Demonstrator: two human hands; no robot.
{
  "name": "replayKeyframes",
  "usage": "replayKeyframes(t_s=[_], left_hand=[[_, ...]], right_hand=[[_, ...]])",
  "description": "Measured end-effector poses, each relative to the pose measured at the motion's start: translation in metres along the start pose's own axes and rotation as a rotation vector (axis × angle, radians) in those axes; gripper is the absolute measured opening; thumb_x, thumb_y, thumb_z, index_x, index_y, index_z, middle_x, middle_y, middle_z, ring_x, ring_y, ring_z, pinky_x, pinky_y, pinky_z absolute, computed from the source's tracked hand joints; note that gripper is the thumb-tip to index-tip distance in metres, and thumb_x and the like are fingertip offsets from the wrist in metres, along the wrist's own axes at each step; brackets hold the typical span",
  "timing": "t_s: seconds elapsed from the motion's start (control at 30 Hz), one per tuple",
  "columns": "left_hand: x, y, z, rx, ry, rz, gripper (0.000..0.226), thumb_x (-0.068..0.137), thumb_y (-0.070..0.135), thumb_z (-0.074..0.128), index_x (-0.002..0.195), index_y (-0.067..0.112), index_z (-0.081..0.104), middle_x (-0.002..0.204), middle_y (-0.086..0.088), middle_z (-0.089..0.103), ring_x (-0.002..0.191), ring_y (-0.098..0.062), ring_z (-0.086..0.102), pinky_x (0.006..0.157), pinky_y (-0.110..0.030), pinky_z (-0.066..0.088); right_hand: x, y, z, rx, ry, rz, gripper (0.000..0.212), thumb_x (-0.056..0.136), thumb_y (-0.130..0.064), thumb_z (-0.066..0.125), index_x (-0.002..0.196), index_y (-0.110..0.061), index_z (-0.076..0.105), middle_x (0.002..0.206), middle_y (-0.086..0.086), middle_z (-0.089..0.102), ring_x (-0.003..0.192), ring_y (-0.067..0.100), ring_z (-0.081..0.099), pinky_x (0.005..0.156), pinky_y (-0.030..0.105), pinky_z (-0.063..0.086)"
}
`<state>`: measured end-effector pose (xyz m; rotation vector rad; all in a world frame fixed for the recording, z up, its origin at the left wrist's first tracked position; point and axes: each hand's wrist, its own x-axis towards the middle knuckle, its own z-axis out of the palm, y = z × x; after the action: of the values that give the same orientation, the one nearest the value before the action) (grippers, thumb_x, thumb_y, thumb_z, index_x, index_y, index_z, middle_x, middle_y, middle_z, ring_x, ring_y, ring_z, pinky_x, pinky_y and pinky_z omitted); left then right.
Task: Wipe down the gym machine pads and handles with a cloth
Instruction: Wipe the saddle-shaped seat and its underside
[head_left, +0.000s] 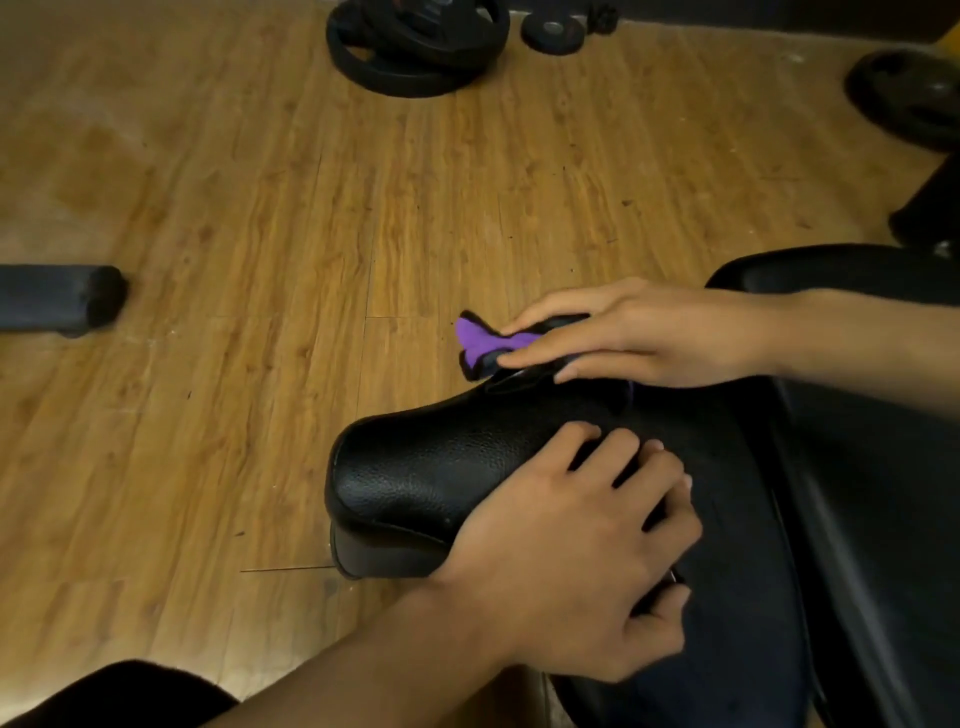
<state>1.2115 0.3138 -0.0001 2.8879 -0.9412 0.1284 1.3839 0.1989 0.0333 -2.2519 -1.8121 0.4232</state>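
Right hand (639, 332) pins the cloth (485, 345) with flat fingers at the pad (441, 467)'s far edge (long axis runs toward the bracing left hand (576, 545), fingers curled).

place: gym | evidence: weight plates (415, 47) on wood floor (234, 208), padded bench (467, 467)
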Motion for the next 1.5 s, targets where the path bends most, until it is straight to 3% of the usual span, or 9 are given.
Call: replayKeyframes(t_s=[0.07,0.17,0.33,0.7,0.93,1.07,1.3,1.4,1.5], left_hand=[[0.000,0.000,0.001,-0.005,0.008,-0.013,0.059,0.094,0.055,0.048,0.135,0.016,0.063,0.136,-0.012,0.060,0.120,-0.029,0.052,0.103,-0.044,0.040],[-0.002,0.002,0.001,-0.015,0.002,-0.027,0.060,0.093,0.055,0.050,0.136,0.016,0.064,0.138,-0.012,0.061,0.124,-0.029,0.050,0.106,-0.043,0.035],[-0.002,0.003,0.000,0.032,-0.017,-0.046,0.063,0.090,0.055,0.052,0.138,0.017,0.063,0.139,-0.013,0.062,0.127,-0.030,0.048,0.106,-0.041,0.034],[0.003,0.010,-0.002,0.088,-0.042,-0.067,0.063,0.087,0.052,0.055,0.136,0.014,0.066,0.134,-0.015,0.063,0.124,-0.037,0.056,0.098,-0.048,0.042],[-0.002,0.011,0.001,0.093,-0.014,-0.047,0.064,0.088,0.050,0.052,0.137,0.010,0.066,0.135,-0.019,0.064,0.125,-0.038,0.057,0.100,-0.048,0.043],[-0.005,0.009,0.006,0.084,0.053,-0.029,0.062,0.088,0.050,0.054,0.135,0.010,0.067,0.134,-0.016,0.064,0.123,-0.036,0.057,0.098,-0.047,0.044],[-0.007,-0.001,0.002,0.066,0.103,0.043,0.058,0.091,0.053,0.058,0.128,0.010,0.069,0.126,-0.013,0.064,0.107,-0.032,0.057,0.088,-0.043,0.044],[-0.014,-0.015,-0.009,0.089,0.181,0.090,0.047,0.093,0.049,0.058,0.114,0.010,0.071,0.117,-0.010,0.064,0.098,-0.031,0.058,0.080,-0.043,0.044],[-0.021,-0.035,-0.021,0.112,0.271,0.107,0.046,0.095,0.047,0.055,0.111,0.007,0.071,0.112,-0.012,0.064,0.091,-0.032,0.057,0.076,-0.047,0.047]], right_hand=[[-0.012,0.005,-0.005,0.059,-0.054,0.052,0.046,0.103,-0.013,0.055,0.146,-0.031,0.057,0.152,-0.008,0.051,0.140,0.011,0.046,0.115,0.040,0.042],[-0.016,0.005,0.014,0.010,0.056,0.048,0.047,0.102,-0.011,0.057,0.147,-0.024,0.056,0.155,0.000,0.049,0.140,0.016,0.047,0.112,0.043,0.044],[-0.040,0.014,0.030,0.062,0.115,0.057,0.061,0.098,0.000,0.058,0.153,-0.024,0.047,0.160,-0.004,0.041,0.147,0.012,0.038,0.120,0.031,0.033],[-0.035,0.027,0.053,0.032,0.237,-0.043,0.050,0.100,-0.010,0.054,0.150,-0.015,0.052,0.157,0.009,0.043,0.143,0.027,0.044,0.112,0.047,0.045],[-0.043,0.014,0.047,0.023,0.315,-0.047,0.052,0.104,-0.038,0.036,0.151,-0.020,0.051,0.157,0.012,0.043,0.139,0.026,0.048,0.108,0.040,0.048],[-0.045,0.016,0.043,-0.001,0.286,-0.054,0.052,0.105,-0.040,0.038,0.151,-0.019,0.052,0.158,0.009,0.043,0.140,0.022,0.049,0.109,0.036,0.045],[-0.089,-0.009,0.048,-0.050,0.326,0.079,0.050,0.104,-0.034,0.046,0.151,-0.018,0.050,0.160,0.008,0.040,0.145,0.015,0.041,0.117,0.015,0.029],[-0.118,-0.030,0.051,-0.147,0.347,0.153,0.052,0.104,-0.040,0.049,0.155,-0.027,0.044,0.149,0.002,0.047,0.136,0.015,0.045,0.114,0.019,0.032],[-0.125,-0.049,0.049,-0.183,0.376,0.160,0.061,0.101,-0.050,0.054,0.157,-0.033,0.036,0.124,0.001,0.048,0.113,0.016,0.046,0.099,0.027,0.042]])
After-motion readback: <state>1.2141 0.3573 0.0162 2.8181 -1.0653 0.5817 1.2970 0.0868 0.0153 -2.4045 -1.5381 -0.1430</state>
